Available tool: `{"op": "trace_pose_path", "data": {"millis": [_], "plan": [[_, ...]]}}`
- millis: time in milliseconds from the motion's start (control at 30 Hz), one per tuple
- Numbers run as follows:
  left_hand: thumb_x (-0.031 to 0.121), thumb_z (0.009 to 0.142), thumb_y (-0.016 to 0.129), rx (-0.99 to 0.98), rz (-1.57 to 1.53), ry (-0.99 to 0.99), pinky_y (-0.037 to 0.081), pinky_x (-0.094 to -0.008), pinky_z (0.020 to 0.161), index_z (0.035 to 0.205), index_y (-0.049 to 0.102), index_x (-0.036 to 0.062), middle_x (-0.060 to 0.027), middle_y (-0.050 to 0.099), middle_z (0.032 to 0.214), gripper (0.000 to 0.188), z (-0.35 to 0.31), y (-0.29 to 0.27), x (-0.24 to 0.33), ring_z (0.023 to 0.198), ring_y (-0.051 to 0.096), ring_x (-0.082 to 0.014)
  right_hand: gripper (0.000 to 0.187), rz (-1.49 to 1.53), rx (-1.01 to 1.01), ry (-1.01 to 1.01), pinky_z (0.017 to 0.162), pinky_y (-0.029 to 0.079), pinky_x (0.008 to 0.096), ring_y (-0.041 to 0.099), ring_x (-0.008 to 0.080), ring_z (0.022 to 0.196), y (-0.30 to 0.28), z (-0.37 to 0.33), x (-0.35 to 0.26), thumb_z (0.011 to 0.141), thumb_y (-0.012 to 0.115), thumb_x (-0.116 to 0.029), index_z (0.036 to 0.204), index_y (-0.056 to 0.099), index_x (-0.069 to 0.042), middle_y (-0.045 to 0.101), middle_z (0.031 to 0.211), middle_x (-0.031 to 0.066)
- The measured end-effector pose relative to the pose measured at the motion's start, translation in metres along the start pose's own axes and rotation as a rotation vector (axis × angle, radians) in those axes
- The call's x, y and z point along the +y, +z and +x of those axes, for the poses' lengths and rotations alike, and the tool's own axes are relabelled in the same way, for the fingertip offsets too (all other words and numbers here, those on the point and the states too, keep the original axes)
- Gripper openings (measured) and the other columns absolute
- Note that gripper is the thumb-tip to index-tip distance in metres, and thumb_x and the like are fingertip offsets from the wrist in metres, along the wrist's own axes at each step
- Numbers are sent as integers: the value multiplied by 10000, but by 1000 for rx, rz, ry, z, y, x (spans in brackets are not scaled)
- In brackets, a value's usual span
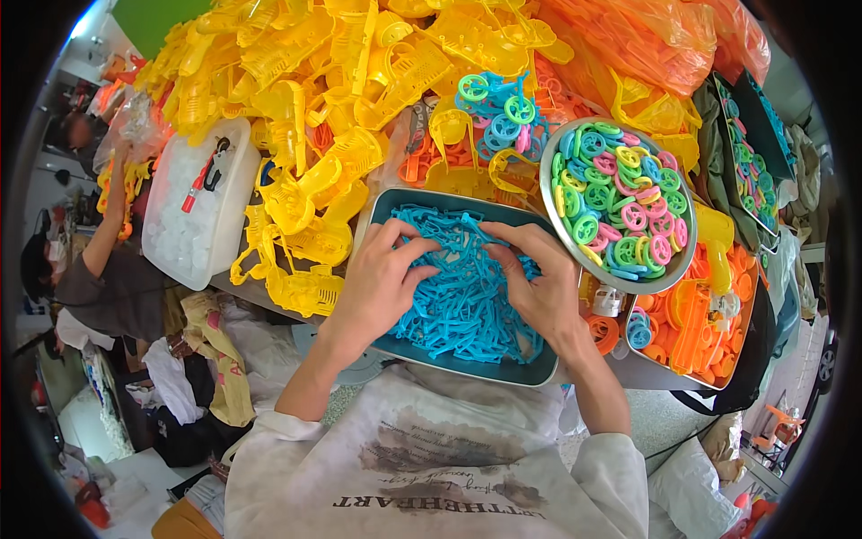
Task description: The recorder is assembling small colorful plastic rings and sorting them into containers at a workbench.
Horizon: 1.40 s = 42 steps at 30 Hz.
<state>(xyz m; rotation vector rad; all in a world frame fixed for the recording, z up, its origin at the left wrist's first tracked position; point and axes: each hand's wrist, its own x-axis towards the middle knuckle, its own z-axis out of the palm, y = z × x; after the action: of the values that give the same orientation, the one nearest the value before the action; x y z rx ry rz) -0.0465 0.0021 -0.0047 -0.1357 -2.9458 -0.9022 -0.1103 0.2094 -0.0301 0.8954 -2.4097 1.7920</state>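
A dark teal tray [458,370] in front of me holds a heap of thin blue plastic pieces [458,310]. My left hand [382,274] reaches over the tray's left side, fingers bent and thumb apart from the forefinger, with nothing visible between them. From the right, my right hand [540,278] has its thumb and forefinger close together at a blue piece [469,221] near the tray's far side. Its fingertips are partly lost among the blue pieces.
Yellow plastic parts [314,81] are piled behind the tray. A metal bowl [690,247] of colourful little wheels stands at right, above a box of orange parts [718,314]. To the left are a white tub [235,202] with red-handled cutters [199,184] and another person's arm [112,211].
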Motion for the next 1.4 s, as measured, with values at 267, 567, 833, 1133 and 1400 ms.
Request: {"op": "trace_pose_path", "data": {"millis": [267,567,833,1133,1400], "plan": [[-35,807,657,84,18,8,467,-397,795,1004,695,68,-101,573,969,226,-3,5,-4,910,577,-305,262,34,49,114,745,518,267,651,159,821,2,1,-1,870,652,46,1120,676,-27,682,949,85],[-2,787,695,80,-2,1,472,-380,780,956,710,61,-90,586,956,181,-5,-1,-10,886,579,-288,253,33,-22,81,759,526,281,664,178,832,4,1,0,853,665,50,1097,677,-16,683,949,102],[44,784,713,-70,8,71,447,-378,807,961,708,59,-71,561,958,177,-16,15,4,898,525,-271,248,40,-11,91,765,525,285,659,184,823,4,1,-2,844,669,56,1082,685,-13,684,939,109],[7,798,674,64,108,3,449,-412,897,1150,671,104,-84,564,1177,365,-19,8,11,1037,515,-320,246,25,-18,97,771,520,282,657,187,838,3,2,-4,836,674,60,1072,690,-10,689,947,113],[80,794,714,-83,101,64,434,-412,899,1007,708,83,-70,599,1099,213,-37,-9,10,1010,529,-309,249,38,-19,102,773,519,285,658,193,838,2,1,-2,840,674,55,1080,688,-10,689,946,114]]}}
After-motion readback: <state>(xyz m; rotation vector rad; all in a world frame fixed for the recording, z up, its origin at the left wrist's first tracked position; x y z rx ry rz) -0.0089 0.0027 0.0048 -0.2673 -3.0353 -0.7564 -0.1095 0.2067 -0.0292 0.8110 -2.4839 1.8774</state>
